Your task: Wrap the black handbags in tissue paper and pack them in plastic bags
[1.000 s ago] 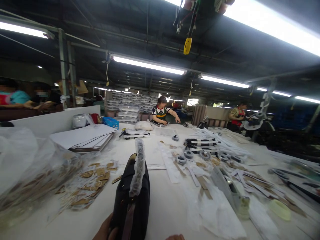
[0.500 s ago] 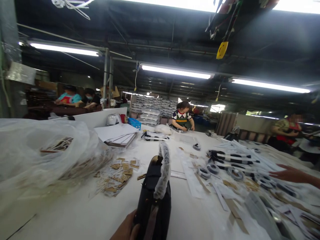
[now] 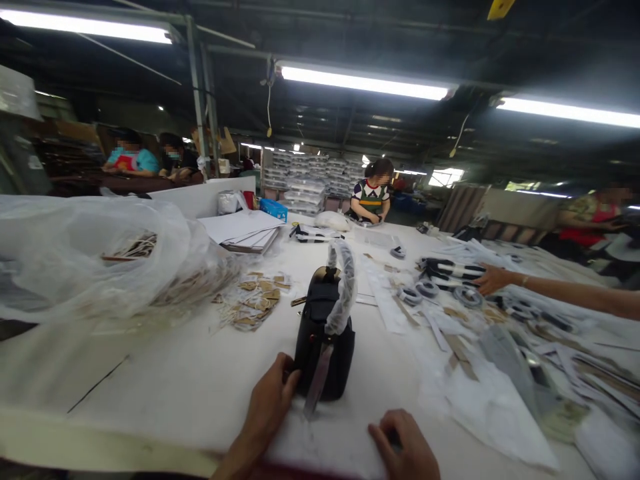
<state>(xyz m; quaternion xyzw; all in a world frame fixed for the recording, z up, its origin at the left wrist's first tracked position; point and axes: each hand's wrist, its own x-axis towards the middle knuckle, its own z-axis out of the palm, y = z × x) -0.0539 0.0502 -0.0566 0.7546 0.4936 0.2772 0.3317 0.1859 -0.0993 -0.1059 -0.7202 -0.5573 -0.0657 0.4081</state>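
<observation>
A black handbag [image 3: 320, 333] stands upright on the white table, end-on to me. Its arched handle [image 3: 343, 293] is wrapped in whitish film, and a strip covered in clear film [image 3: 319, 380] hangs down the near end. My left hand [image 3: 270, 397] has thumb and fingers closed at the bag's lower left edge. To the right of the bag, low over the table's near side, is my right hand [image 3: 405, 447]. Its fingers are loosely curled, the thumb stands apart, and I see nothing held. Left of the bag lies a pile of brown tags with strings [image 3: 257, 300].
A large clear plastic bag [image 3: 100, 267] covers the left side. White sheets [image 3: 245, 230] are stacked behind the tags. Rolled grey straps [image 3: 427, 289] and black-and-white bundles [image 3: 450, 269] lie right. A co-worker's hand [image 3: 493, 279] reaches in there. Another person [image 3: 371, 193] works at the far side.
My view has tilted down. My right hand has come into view beside the bag. The co-worker's hand has moved left onto the black-and-white bundles. My left hand stays at the bag.
</observation>
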